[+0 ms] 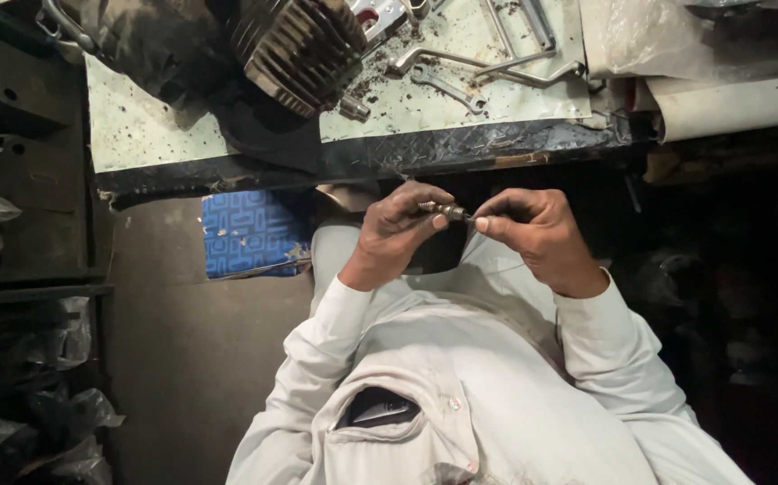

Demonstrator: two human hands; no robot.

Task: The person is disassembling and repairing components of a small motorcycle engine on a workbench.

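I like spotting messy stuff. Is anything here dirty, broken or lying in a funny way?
Yes. The pale bench top is speckled with dark grime, and wrenches lie scattered beside a finned engine part. Both hands pinch a small threaded metal piece.

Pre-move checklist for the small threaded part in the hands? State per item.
1. Part held: ok. The small threaded part is pinched between left hand and right hand.
2. Both hands on it: ok, left fingers at the threaded end, right fingertips at the other end.
3. Thread condition: cannot tell, too small and dim.
4. Tools to hand: ok, wrenches lie on the bench ahead.
5. Bench surface clean: not ok, dark specks and grime all over it, finned cylinder lying there.
6. Drop zone under hands: cannot tell, it is dark below them.
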